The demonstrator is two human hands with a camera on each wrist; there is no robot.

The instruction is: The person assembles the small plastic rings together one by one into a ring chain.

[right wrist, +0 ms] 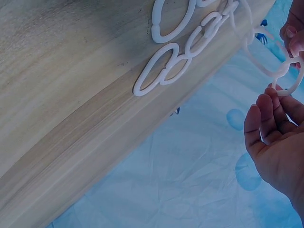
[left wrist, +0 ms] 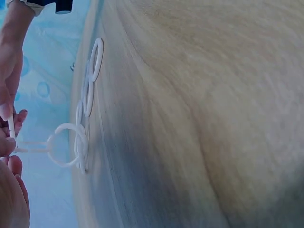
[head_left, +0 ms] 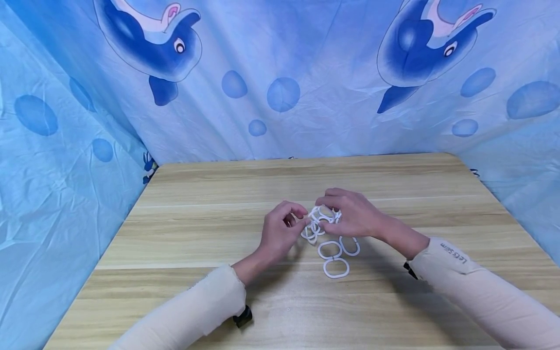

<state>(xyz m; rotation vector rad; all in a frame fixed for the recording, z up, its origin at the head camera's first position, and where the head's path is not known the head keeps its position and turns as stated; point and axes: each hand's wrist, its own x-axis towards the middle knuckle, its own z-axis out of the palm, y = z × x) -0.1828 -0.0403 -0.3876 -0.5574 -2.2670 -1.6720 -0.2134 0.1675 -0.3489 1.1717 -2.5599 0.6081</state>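
White oval plastic curtain rings are hooked together in a chain, part of it bunched between my two hands. My left hand [head_left: 278,231] pinches a ring between thumb and forefinger at the left side of the bunch. From the right, my right hand [head_left: 356,214] grips a ring with thumb and fingertips, knuckles uppermost. The right wrist view has the held ring [right wrist: 299,85] raised at the fingertips, linked to others. Below the hands in the left wrist view hangs a round-looking ring [left wrist: 69,126]. Nearer me, a linked ring [head_left: 336,277] lies flat on the table.
The wood-grain table [head_left: 197,209] spreads around the hands. A blue curtain [head_left: 323,131] with dolphins and bubbles hangs behind it and along both sides. Light sleeves cover both forearms, and a small black device [head_left: 242,317] sits under the left wrist.
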